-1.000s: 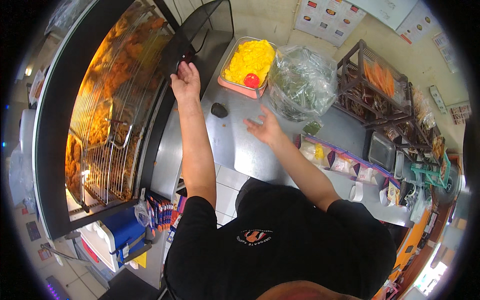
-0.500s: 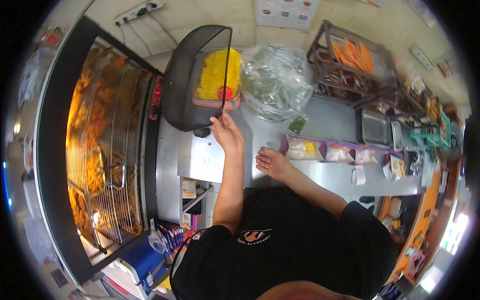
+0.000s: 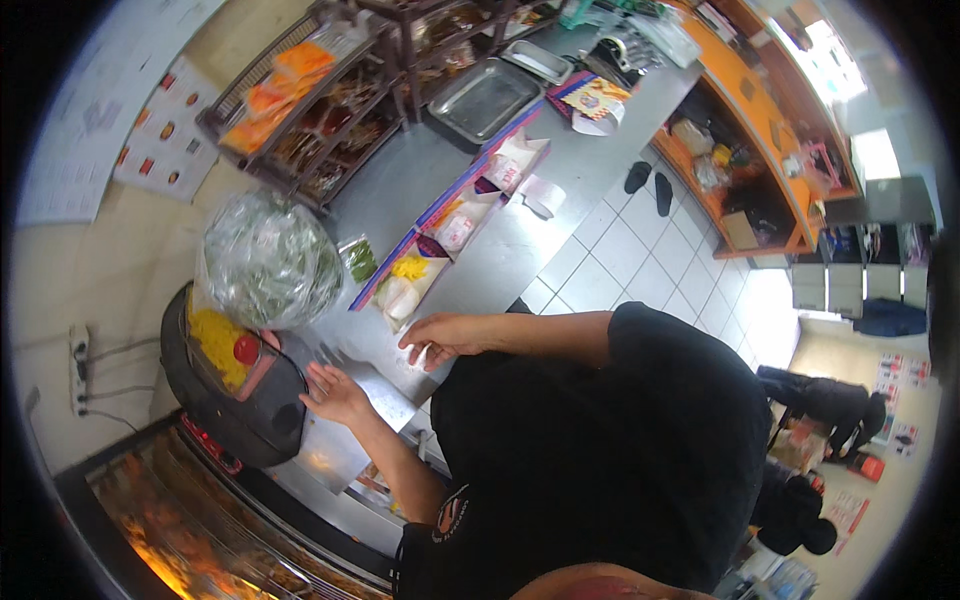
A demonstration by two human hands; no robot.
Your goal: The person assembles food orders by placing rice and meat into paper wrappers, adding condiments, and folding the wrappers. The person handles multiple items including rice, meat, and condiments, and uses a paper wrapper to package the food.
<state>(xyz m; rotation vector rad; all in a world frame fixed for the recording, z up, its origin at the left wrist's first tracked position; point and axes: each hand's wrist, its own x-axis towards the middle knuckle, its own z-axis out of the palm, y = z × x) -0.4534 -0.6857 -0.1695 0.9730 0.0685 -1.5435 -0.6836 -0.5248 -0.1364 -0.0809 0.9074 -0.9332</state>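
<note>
My left hand (image 3: pixel 335 392) is at the rim of a black mesh food cover (image 3: pixel 235 425), its fingers spread and nothing in its grasp. The cover stands tilted around a tray of yellow food (image 3: pixel 212 348), on which a round red object (image 3: pixel 247 349) rests. Over the steel counter (image 3: pixel 480 262), my right hand (image 3: pixel 445 337) is loosely open with bent fingers. Just beyond it is the closest of several open paper boxes, holding a white rounded portion (image 3: pixel 400 299) and yellow food (image 3: pixel 409 267). Farther boxes contain white wrapped bundles (image 3: pixel 455 231).
A large clear bag of green leaves (image 3: pixel 268 260) sits beside the tray. Brown racks (image 3: pixel 330 110) and a metal tray (image 3: pixel 487 102) line the back. A lit glass food warmer (image 3: pixel 190 510) stands at lower left. People in dark clothes (image 3: pixel 830 400) are far right.
My view has swung to the right, so the counter now runs diagonally. My left hand stays by the cover's rim. My right hand is nearer the closest box.
</note>
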